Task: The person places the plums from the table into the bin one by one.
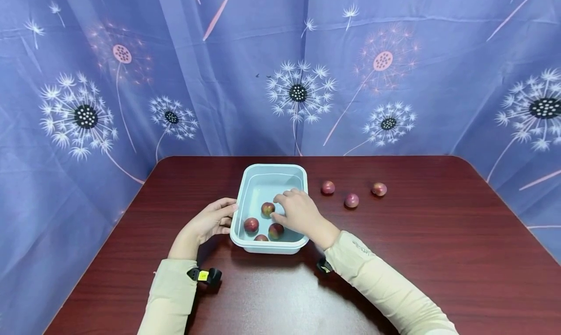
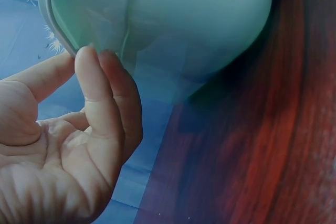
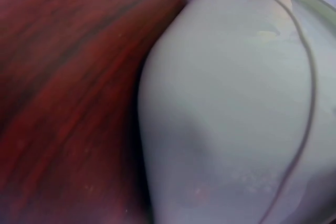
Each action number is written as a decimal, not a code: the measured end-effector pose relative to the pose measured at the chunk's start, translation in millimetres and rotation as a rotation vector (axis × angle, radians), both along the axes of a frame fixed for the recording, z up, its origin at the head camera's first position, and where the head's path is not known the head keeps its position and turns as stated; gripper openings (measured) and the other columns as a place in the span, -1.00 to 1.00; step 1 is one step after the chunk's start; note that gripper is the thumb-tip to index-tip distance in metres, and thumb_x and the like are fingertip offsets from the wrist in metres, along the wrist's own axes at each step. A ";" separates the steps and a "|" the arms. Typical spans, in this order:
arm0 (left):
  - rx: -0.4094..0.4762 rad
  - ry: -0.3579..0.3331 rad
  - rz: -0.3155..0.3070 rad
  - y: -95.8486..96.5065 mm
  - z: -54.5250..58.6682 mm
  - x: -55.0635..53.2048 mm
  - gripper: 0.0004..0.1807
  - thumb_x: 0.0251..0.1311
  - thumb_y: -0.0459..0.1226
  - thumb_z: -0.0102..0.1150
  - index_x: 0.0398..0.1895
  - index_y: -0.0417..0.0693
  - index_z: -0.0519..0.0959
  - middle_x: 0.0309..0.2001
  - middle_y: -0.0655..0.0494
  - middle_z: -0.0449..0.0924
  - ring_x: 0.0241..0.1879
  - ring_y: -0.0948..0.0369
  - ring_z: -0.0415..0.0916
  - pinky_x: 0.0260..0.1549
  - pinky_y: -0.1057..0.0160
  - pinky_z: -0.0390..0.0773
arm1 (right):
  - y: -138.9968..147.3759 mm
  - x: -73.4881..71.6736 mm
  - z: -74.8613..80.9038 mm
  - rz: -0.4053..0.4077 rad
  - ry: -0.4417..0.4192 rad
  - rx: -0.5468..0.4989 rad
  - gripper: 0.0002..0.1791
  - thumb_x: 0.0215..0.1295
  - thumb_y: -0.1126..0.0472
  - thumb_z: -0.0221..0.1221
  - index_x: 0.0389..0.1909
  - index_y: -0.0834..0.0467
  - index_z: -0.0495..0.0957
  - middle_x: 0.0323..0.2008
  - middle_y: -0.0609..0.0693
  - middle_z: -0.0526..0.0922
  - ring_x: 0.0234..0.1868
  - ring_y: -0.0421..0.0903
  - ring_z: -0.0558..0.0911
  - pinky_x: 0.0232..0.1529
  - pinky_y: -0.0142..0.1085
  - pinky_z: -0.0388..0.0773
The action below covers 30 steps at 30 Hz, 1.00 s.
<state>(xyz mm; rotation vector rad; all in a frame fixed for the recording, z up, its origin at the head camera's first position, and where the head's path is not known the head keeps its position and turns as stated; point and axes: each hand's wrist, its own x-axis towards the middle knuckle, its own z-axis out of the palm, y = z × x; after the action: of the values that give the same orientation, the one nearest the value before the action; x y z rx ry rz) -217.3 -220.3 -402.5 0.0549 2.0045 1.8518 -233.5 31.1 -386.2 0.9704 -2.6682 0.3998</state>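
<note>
A light blue plastic tub (image 1: 272, 247) stands on the table with several red and yellow-green plums in it, one of them a dark plum (image 1: 276, 231) near the front wall. My left hand (image 1: 215, 219) pinches its left rim between thumb and fingers, and the left wrist view shows the fingers (image 2: 97, 95) at that rim. Inside the tub, my right hand (image 1: 299, 211) reaches over the right side with spread, bent fingers. A mottled plum (image 1: 267, 209) lies just beyond its fingertips. In the right wrist view the tub wall (image 3: 226, 108) hides this hand.
To the right of the tub lie three more plums: one near its rim (image 1: 327, 187), a pinkish plum (image 1: 351, 200) and a yellowish-red plum (image 1: 379, 189). The dark red wooden table (image 1: 438, 257) ends at a blue dandelion-print curtain (image 1: 236, 82) behind.
</note>
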 end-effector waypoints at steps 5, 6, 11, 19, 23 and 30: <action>-0.002 0.000 -0.012 -0.2 -0.4 -1.0 -0.48 0.40 -0.17 -0.06 0.28 -0.33 0.21 -0.26 0.11 0.56 -0.36 0.29 0.56 -0.36 0.33 0.58 | 3.1 -0.4 -5.5 0.040 0.059 -0.119 -0.72 0.11 0.08 0.30 -0.24 0.19 0.63 -0.34 0.05 0.68 -0.26 0.03 0.60 -0.16 -0.14 0.50; -0.007 0.002 -0.016 -0.2 -0.4 -1.3 -0.47 0.39 -0.17 -0.05 0.28 -0.33 0.22 -0.25 0.11 0.56 -0.35 0.29 0.56 -0.35 0.33 0.59 | 4.0 -0.2 -6.3 0.045 0.075 -0.138 -0.72 0.11 0.08 0.30 -0.25 0.19 0.62 -0.34 0.05 0.68 -0.26 0.03 0.60 -0.15 -0.13 0.50; -0.016 0.011 -0.035 0.9 0.0 -2.8 -0.48 0.39 -0.16 -0.04 0.27 -0.33 0.24 -0.20 0.06 0.56 -0.34 0.27 0.56 -0.32 0.31 0.59 | 7.8 1.3 -7.2 0.028 0.147 -0.180 -0.73 0.11 0.08 0.28 -0.25 0.18 0.61 -0.31 0.03 0.68 -0.21 0.03 0.60 -0.13 -0.10 0.50; -0.010 0.008 -0.028 3.3 1.4 -2.1 -0.50 0.39 -0.18 -0.04 0.25 -0.34 0.25 -0.21 0.05 0.56 -0.36 0.28 0.56 -0.32 0.31 0.60 | 17.1 5.8 -2.5 -0.017 0.199 -0.206 -0.76 0.12 0.11 0.27 -0.23 0.15 0.61 -0.29 0.02 0.66 -0.19 0.02 0.59 -0.18 -0.07 0.48; -0.014 0.009 -0.026 1.9 1.3 -1.2 -0.49 0.39 -0.17 -0.04 0.25 -0.34 0.25 -0.21 0.04 0.57 -0.36 0.28 0.56 -0.32 0.31 0.59 | 25.0 7.4 3.0 -0.046 0.196 -0.213 -0.73 0.12 0.11 0.28 -0.21 0.17 0.61 -0.27 0.04 0.66 -0.21 0.04 0.57 -0.19 -0.08 0.46; -0.026 0.003 -0.015 -1.9 -0.6 -0.3 -0.47 0.39 -0.15 -0.04 0.28 -0.32 0.23 -0.21 0.06 0.56 -0.35 0.28 0.56 -0.34 0.33 0.58 | 38.5 8.3 10.5 -0.103 0.162 -0.203 -0.68 0.12 0.09 0.29 -0.18 0.21 0.61 -0.25 0.08 0.66 -0.23 0.06 0.55 -0.18 -0.07 0.46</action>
<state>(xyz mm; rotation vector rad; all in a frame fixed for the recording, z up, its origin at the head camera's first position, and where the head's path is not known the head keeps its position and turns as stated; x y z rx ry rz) -217.6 -222.2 -403.1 0.0651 2.0243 1.8176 -225.2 69.6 -375.7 0.7678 -2.4626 0.5331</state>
